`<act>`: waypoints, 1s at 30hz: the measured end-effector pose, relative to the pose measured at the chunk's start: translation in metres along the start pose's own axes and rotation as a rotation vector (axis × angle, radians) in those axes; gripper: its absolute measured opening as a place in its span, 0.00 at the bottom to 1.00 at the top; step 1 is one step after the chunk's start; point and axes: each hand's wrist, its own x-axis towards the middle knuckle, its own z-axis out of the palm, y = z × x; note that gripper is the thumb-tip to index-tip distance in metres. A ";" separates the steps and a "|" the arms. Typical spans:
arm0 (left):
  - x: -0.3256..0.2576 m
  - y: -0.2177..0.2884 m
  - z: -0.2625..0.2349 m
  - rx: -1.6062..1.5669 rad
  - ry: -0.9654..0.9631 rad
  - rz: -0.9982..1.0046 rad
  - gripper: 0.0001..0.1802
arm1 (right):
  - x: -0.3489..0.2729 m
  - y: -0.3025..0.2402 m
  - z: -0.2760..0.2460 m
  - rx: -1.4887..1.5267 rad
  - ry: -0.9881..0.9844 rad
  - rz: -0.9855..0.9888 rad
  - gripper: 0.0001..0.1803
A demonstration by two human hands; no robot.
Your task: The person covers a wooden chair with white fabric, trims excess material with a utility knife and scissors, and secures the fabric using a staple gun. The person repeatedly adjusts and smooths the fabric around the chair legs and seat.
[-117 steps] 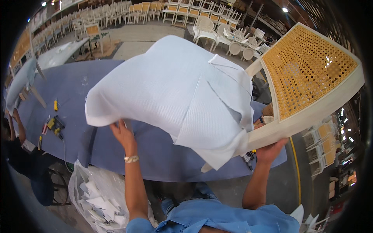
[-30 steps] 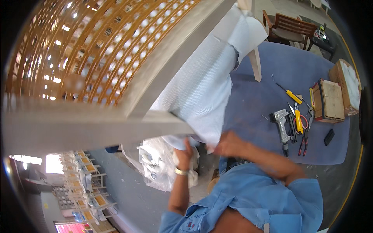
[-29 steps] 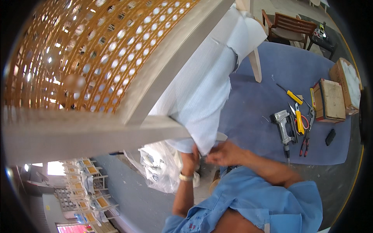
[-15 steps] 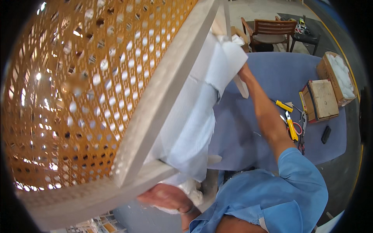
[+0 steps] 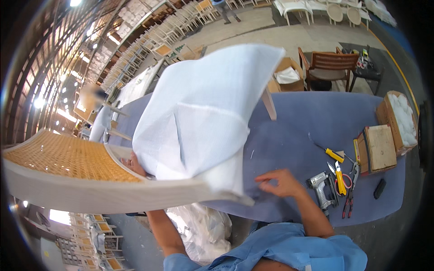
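White cloth (image 5: 203, 81) is draping over a tilted chair (image 5: 135, 196) above the blue table (image 5: 294, 126) in the head view; the cane back (image 5: 63, 156) is now sitting lower at left, probably leaving the cloth easier to reach. Left hand (image 5: 134, 165) is grasping the chair from beneath, fingers showing beside the cloth; right hand (image 5: 281, 183), now off the far corner, is hovering empty, fingers loosely parted
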 end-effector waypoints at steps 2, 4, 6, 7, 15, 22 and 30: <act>-0.026 0.030 0.011 -0.277 -0.060 -0.015 0.29 | -0.007 0.003 -0.026 0.276 0.379 -0.025 0.16; -0.053 0.042 -0.007 -0.383 -0.260 0.083 0.29 | -0.003 -0.016 -0.047 0.297 0.591 -0.162 0.17; -0.071 0.000 -0.026 -0.174 -0.284 0.271 0.30 | 0.011 -0.069 -0.059 0.074 0.638 -0.416 0.20; -0.074 -0.016 -0.032 -0.255 -0.318 0.222 0.28 | 0.023 -0.100 -0.054 -0.090 0.623 -0.516 0.20; -0.160 0.021 -0.079 -1.091 -0.281 -0.015 0.09 | 0.126 -0.156 0.023 -0.387 0.475 -0.435 0.18; -0.271 -0.038 -0.116 -1.436 -0.521 0.096 0.16 | 0.025 -0.111 0.038 0.509 -0.112 -0.588 0.16; -0.288 -0.042 -0.076 -1.723 -0.705 -0.747 0.39 | -0.007 -0.038 0.089 0.916 -0.130 0.080 0.23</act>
